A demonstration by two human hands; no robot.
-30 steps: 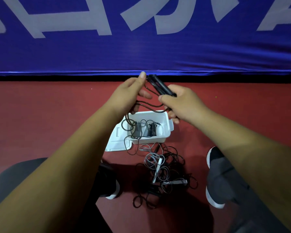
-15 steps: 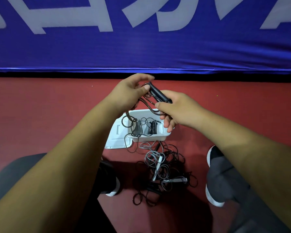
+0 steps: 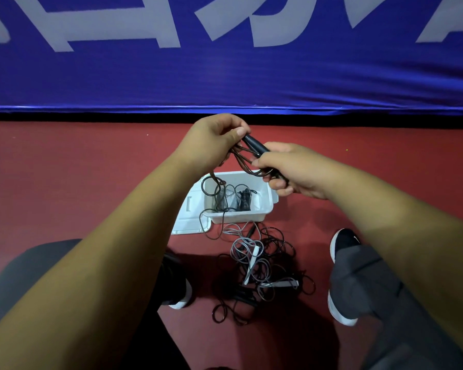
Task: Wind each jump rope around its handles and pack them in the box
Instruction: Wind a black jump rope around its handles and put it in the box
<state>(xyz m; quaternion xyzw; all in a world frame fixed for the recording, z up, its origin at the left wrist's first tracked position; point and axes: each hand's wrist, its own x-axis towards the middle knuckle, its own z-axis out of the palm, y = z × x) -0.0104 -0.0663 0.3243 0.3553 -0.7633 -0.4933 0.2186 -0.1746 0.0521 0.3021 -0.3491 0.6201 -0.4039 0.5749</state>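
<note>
Red sports flooring [image 3: 78, 169] runs up to a blue banner [image 3: 225, 76]. Above the floor, the left hand [image 3: 211, 141], fingers curled, pinches the far end of the black jump-rope handles [image 3: 254, 144]. The right hand [image 3: 297, 169] grips their near end along with several cord loops [image 3: 241, 157]. Slack cord hangs into the white box [image 3: 241, 217] below, which holds wound ropes. Nearer, tangled grey and black ropes [image 3: 257, 265] lie between the shoes [image 3: 342, 244].

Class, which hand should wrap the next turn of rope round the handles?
Left: the left hand pinches the rope at the tip of the handles, which the right hand grips.
</note>
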